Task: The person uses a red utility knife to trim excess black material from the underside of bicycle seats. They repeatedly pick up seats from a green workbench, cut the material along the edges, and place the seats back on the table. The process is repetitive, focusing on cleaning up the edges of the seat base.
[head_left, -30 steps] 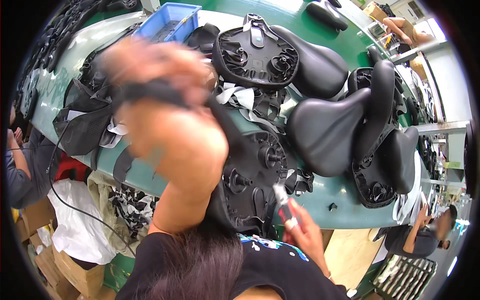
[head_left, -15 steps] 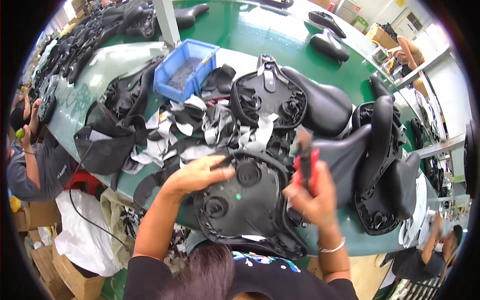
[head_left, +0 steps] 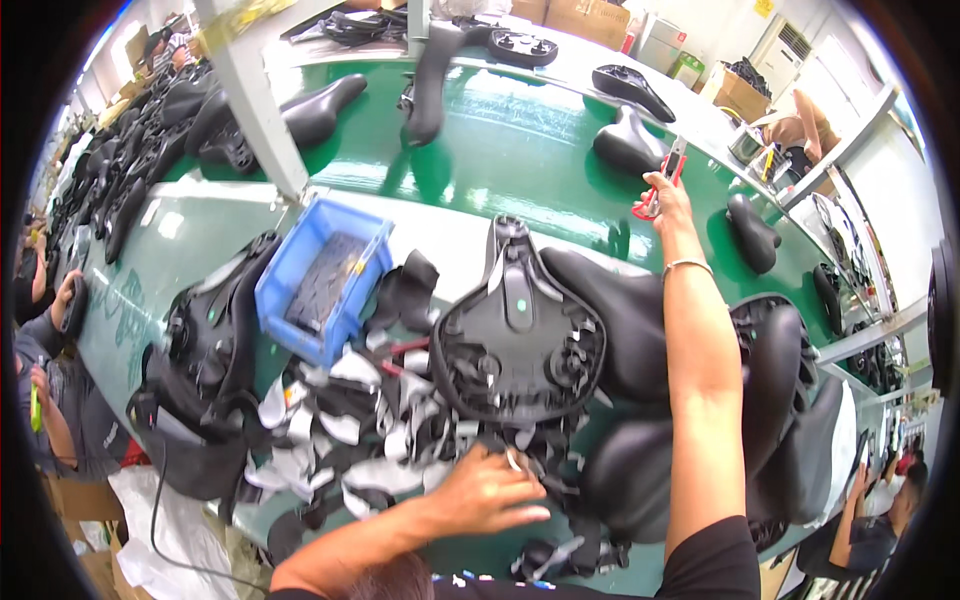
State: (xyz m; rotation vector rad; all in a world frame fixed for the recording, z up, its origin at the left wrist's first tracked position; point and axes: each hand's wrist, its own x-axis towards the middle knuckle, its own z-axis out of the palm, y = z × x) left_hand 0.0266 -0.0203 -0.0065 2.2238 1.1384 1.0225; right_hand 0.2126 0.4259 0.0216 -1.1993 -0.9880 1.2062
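Note:
My right arm stretches far out over the green surface. My right hand is closed round a red-handled hand tool, like pliers or snips. Beyond it lies a black bicycle saddle. My left hand hovers over or rests on black and white trimmings, its thumb stretched out and its fingers partly bent, with nothing visibly held. Just past that hand an upturned saddle shows its underside. A blurred black saddle is tipped on end over the far green surface.
A blue bin with dark pieces stands left of centre. Several saddles are heaped at my right; more are piled far left. A grey post rises behind the bin. Other people work at the left and right edges.
The upturned saddle in front of me is gone from there. My right hand has reached far forward with the tool. My left hand is over the trimmings. The view has tilted up.

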